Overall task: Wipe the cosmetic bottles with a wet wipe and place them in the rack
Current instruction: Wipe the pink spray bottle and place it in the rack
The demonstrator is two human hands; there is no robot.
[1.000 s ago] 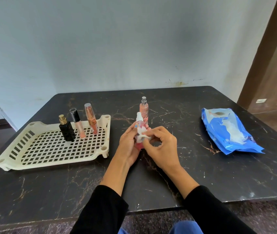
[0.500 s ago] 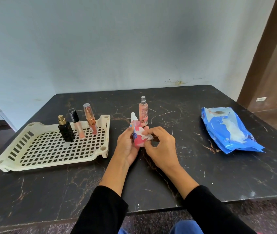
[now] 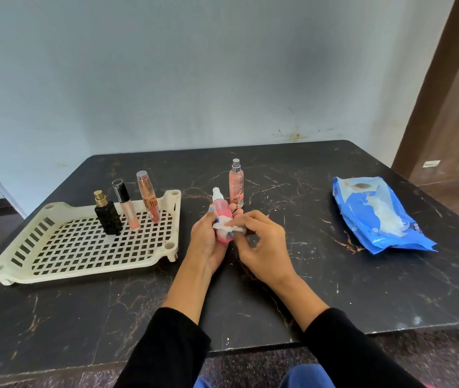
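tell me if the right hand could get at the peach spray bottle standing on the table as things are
Probably yes, but not straight away. The peach spray bottle stands uncovered just behind both hands. The right hand pinches the wet wipe against the pink bottle gripped by the left hand.

The black marble-patterned table with brown veining spreads beneath and all around the hands. Beyond them, past its far edge, rises a pale blue wall, stained low down. Far to the right of the hands stands a brown wooden door frame.
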